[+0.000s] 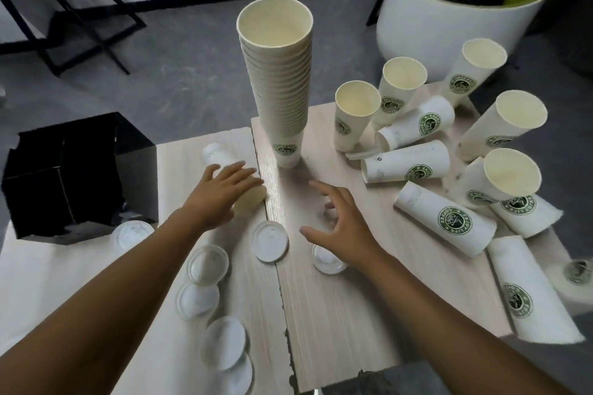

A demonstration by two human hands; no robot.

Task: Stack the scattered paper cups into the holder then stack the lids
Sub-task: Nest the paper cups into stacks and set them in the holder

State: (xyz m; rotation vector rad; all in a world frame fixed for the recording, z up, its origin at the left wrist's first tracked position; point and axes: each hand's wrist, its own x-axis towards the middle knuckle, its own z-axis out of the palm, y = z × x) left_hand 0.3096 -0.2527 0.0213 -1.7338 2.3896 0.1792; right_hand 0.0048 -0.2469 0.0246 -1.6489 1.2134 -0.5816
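- The left hand [221,189] reaches forward with straight, spread fingers laid over a cup lying on its side [224,167]; the cup's base points away from the person and its open mouth shows just beyond the fingertips, near the seam between the two tabletops. The fingers rest on it rather than curling round it.
- The right hand [340,224] hovers over the table [337,314] with fingers wide and loosely bent, holding nothing. A white lid [327,261] lies directly under its palm, half hidden by it.
- A tall stack of cups [279,83] stands upright on the table just beyond both hands, between them and slightly nearer the left fingertips.
- Loose cups [446,221] lie scattered to the right of the right hand (some upright with mouths up, some on their sides), well apart from the left hand.
- Another lid [271,240] lies flat between the two wrists, close to the seam.
- Several more lids [207,264] lie in a line beneath the left forearm, running toward the near table edge.
- A black holder [73,176] sits at the far left of the table, left of the left hand and not touched by it.
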